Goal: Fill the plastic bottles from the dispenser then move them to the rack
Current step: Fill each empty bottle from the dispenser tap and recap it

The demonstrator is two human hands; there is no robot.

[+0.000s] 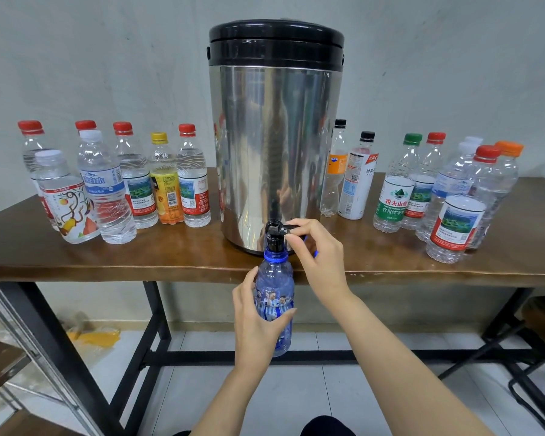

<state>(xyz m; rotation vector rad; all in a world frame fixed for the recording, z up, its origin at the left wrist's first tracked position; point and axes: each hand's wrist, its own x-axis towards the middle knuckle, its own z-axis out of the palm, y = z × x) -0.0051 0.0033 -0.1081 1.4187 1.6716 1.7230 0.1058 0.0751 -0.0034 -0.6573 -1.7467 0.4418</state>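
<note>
The blue bottle is held mouth-up right under the steel dispenser's tap at the table edge, gripped round the middle by the left hand, with the lever pinched by the right hand.

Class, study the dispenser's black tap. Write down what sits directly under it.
A blue plastic bottle, uncapped, its mouth right up against the tap's spout, gripped by the left hand. The right hand pinches the tap lever. The spout covers the mouth, so any flow is hidden.
</note>
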